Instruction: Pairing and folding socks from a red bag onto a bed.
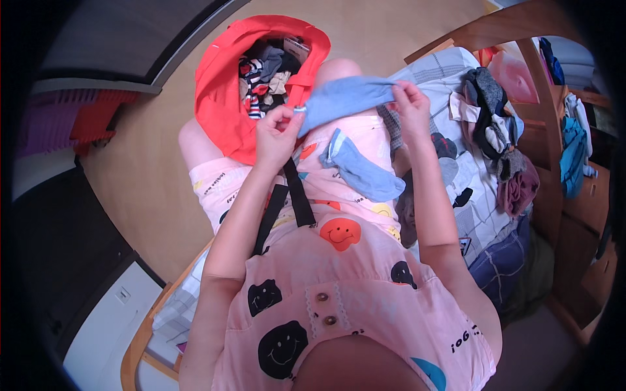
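Note:
A light blue sock (pixel 349 100) is stretched out above my lap between both hands. My left hand (pixel 281 132) pinches its white-edged cuff, and my right hand (pixel 411 110) grips the other end. Another light blue sock (pixel 367 171), also with a white-edged cuff, lies across my thigh, below the stretched one. Just beyond my left hand stands a red fabric bag (pixel 222 115), its top open, with striped, grey, beige and black cloth items (pixel 269 73) inside.
Rumpled socks and other cloth items (pixel 489 112) lie on the bed's white and grey checked sheet (pixel 440 66) at the right. Farther right stands a wooden frame with shelves (pixel 547 117). Two black straps (pixel 296 190) rest on my lap. Wood-coloured floor (pixel 142 185) shows at the left.

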`<state>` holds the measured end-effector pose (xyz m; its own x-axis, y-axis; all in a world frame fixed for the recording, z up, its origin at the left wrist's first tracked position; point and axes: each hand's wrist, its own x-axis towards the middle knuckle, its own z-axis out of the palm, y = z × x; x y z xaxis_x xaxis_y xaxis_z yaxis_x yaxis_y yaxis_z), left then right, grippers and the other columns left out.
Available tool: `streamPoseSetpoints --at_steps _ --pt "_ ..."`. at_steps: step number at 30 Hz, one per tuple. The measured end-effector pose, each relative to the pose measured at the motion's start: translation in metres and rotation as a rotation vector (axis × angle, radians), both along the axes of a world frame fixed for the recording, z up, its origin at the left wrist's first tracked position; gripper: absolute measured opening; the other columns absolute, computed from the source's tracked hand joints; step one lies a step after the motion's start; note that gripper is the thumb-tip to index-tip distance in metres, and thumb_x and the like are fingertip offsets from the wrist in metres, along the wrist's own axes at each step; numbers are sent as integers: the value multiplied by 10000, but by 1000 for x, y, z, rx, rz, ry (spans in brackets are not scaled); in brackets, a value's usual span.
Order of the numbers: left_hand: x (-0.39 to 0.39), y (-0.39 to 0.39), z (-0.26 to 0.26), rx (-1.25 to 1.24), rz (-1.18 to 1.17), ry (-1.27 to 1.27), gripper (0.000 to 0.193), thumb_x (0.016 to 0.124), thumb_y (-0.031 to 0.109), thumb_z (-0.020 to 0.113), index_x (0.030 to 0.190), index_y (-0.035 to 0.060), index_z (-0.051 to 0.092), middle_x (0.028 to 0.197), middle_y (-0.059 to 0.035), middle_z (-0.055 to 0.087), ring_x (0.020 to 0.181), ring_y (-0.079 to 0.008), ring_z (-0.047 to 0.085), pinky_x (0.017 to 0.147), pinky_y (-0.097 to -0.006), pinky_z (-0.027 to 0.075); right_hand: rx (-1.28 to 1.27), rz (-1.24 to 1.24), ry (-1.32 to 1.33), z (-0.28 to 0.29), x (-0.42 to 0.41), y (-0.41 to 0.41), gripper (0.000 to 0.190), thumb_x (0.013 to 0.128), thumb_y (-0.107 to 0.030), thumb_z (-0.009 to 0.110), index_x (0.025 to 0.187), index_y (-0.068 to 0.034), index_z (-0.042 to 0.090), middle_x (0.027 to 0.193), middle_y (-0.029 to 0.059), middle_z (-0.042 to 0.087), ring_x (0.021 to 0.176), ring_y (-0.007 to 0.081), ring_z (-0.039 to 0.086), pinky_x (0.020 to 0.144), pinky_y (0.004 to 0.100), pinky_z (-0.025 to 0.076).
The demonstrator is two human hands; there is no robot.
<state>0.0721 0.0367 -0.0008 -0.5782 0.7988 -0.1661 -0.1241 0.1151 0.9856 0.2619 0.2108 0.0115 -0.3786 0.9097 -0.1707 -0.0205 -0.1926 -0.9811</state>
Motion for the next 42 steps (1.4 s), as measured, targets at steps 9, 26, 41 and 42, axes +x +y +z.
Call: streamPoseSetpoints --at_steps 9,26,41,42 --pt "1 -4 11 -125 20 321 145 723 4 613 848 -19 543 889 -97 556 779 -190 561 687 -280 453 188 135 -584 26 44 -8 202 828 -165 577 953 -6 589 766 24 603 668 73 548 588 217 439" --pt "4 -7 61 177 -303 -418 36 832 4 493 856 3 519 887 -77 598 741 -114 575 689 -240 465 -15 499 -253 74 58 -21 124 805 -141 612 797 -31 554 699 -55 500 651 31 450 583 184 360" --pt "-43 -40 93 251 126 -152 34 820 27 586 809 17 556 785 -23 588 696 -58 549 657 -184 442 676 515 -14 112 -109 -97 338 730 -156 651 1021 -12 559 852 88 561 735 192 576 640 283 472" --pt "-41 -40 96 272 102 -133 34 818 35 591 807 18 564 791 -21 584 710 -58 541 677 -191 438 657 473 -22 110 -119 -104 298 706 -131 640 972 -15 573 791 104 551 730 216 582 617 308 473"
